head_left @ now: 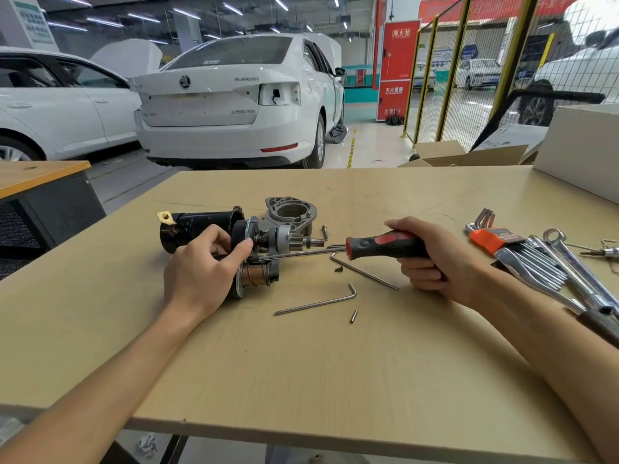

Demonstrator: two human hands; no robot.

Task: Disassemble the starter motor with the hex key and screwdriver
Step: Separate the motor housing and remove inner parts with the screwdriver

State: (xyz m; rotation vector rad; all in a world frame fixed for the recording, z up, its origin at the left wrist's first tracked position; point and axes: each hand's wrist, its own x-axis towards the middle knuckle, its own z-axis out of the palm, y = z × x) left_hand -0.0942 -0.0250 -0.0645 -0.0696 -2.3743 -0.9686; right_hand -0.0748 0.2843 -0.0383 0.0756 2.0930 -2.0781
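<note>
Partly stripped — grey cast-metal nose housing [290, 212] and loose bolts already lying off on the tan counter [335, 363], left hand [204, 266] fingers clamping the black-cased starter motor [197, 227] there, right hand [432, 254] gripping the red-and-black-handled screwdriver [385, 246], tip working the solenoid joint — armature still remaining inside.

Both forearms are bare right up to the frame edge, no sleeves showing. No gloves, watch or rings on the left hand [201, 262] or right hand [432, 256]. Nails cut short.
</note>
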